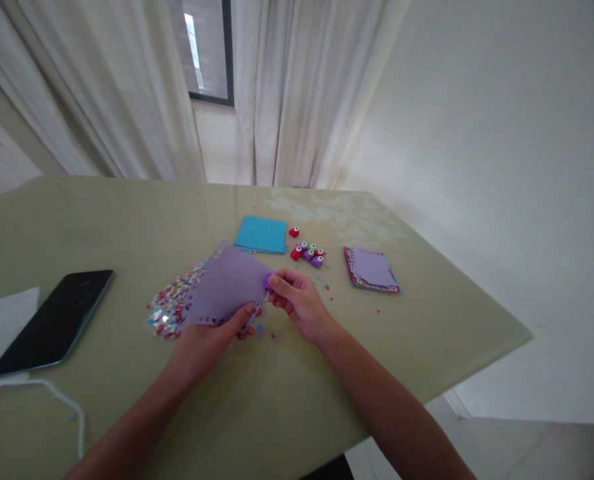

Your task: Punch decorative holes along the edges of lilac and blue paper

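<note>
With left fingers (pixel 247 311) clamped on the purple paper sheet (pixel 224 288) at its near edge for steadiness, right fingers (pixel 281 285) pinched on a small purple punch (pixel 267 280) at its right corner. Held over the confetti pile (pixel 169 312) near the middle of the table (pixel 277 400), seemingly to gather cut bits. Spare punches (pixel 309 253) and blue paper stack (pixel 261 235) parked toward the far edge.

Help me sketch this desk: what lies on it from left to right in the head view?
White paper, black phone, confetti pile, purple sheet, blue paper stack, small punches, purple-topped paper stack.
</note>
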{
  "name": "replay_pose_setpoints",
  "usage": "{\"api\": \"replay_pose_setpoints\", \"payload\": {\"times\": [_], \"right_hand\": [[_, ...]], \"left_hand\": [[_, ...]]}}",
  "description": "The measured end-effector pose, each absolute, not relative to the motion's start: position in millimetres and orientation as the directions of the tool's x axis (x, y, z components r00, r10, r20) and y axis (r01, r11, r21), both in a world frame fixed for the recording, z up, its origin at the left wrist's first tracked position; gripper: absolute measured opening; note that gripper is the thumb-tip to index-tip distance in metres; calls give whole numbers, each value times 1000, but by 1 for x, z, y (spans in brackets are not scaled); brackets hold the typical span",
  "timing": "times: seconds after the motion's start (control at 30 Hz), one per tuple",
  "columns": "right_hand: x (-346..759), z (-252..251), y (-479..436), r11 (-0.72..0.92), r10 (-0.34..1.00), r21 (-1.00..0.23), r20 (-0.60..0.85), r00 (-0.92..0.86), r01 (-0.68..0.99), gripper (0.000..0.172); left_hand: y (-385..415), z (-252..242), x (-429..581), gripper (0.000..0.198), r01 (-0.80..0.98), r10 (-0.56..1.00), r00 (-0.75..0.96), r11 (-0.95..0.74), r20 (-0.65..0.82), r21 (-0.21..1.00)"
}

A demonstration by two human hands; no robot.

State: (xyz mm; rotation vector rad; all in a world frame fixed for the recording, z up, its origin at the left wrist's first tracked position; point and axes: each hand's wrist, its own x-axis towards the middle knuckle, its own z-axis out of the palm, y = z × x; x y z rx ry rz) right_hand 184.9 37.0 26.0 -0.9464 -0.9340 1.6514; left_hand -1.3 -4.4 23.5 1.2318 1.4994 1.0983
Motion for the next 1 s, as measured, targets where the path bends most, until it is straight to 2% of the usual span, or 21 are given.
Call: {"api": "replay_pose_setpoints", "payload": {"times": [0.23, 0.73, 1.0], "right_hand": [[184, 25, 37, -250, 960, -893, -178, -218, -373, 52], [181, 23, 36, -246, 960, -893, -173, -219, -377, 54], [179, 24, 35, -212, 969, -887, -136, -207, -411, 53]], "left_hand": [[-4, 17, -3, 42, 215, 988, -139, 102, -73, 971], [-3, 21, 0, 35, 204, 994, -100, 66, -46, 977], [-3, 19, -2, 42, 209, 982, -160, 136, -103, 969]]}}
